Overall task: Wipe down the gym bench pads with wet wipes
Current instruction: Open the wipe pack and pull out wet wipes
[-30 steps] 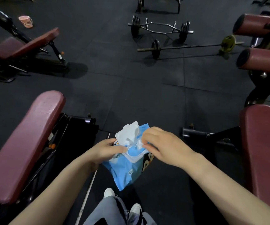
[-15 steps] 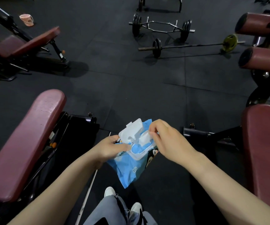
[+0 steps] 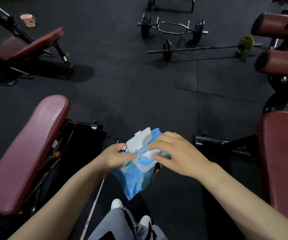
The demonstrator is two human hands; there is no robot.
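My left hand [image 3: 114, 157] grips a blue pack of wet wipes [image 3: 136, 181] by its left edge, held in front of me above the floor. The pack's white plastic lid [image 3: 140, 140] is flipped up. At the pack's opening, my right hand [image 3: 176, 153] pinches a white wipe [image 3: 148, 154]. A maroon bench pad [image 3: 27, 149] slopes along my left side. Another maroon bench pad [image 3: 283, 161] stands at my right.
A third maroon bench [image 3: 25, 47] sits at the far left with a pink cup [image 3: 29, 20] behind it. A hex bar [image 3: 171, 29] and a barbell [image 3: 202, 48] lie on the black rubber floor ahead. Two maroon roller pads [image 3: 282, 62] are at the far right.
My right hand came back down onto the pack's opening and now pinches a wipe there. The pack has shifted slightly.
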